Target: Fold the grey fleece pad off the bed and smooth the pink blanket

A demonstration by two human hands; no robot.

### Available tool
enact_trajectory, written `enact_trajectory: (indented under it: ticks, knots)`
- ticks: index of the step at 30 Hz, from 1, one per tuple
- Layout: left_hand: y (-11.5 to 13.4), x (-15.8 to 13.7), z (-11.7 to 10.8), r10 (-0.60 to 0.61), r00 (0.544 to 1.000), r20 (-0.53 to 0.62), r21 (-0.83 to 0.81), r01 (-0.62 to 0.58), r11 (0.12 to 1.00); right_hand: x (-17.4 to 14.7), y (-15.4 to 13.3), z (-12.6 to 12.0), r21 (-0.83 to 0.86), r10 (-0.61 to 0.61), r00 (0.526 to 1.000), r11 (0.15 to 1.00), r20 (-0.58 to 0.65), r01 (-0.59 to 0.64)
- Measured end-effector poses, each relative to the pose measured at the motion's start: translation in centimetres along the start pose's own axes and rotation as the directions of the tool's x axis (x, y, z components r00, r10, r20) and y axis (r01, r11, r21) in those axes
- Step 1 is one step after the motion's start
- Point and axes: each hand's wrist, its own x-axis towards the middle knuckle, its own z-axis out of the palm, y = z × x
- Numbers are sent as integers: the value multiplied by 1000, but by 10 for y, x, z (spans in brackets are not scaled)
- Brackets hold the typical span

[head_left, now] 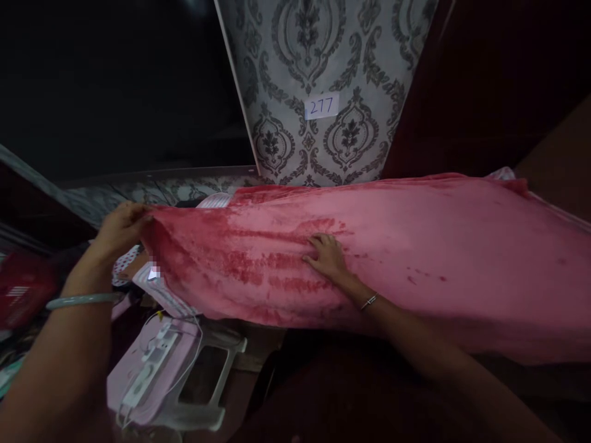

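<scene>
A long pink plush blanket [415, 240] lies spread across the surface in front of me, with darker red streaks where its nap is brushed the other way. At the left, my left hand [124, 224] is closed on the blanket's far left corner, lifting it a little. My right hand [329, 255] rests on the blanket's middle with its fingers spread and lightly bent. A pale bangle circles my left wrist and a thin bracelet my right. What lies beneath the blanket is mostly hidden; some striped cloth [215, 200] peeks out behind its left part.
Below left stands a pink and white stool [203, 381] with a white power strip [150, 369] and cable on it. Behind are a large dark screen [129, 86] and patterned wallpaper [309, 141] with a paper label [322, 106] reading 277. A red item [25, 289] is at far left.
</scene>
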Motion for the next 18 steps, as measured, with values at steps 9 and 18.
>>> enact_trajectory:
  ticks: [9,18]
  knots:
    - [30,0,-20,21,1000,-22,-27,-22,999,-3,8,-19,81,-1,1000,997,4,1]
    - [58,3,-35,-80,993,-90,-245,56,968,15,28,-125,37,-115,973,991,-199,125]
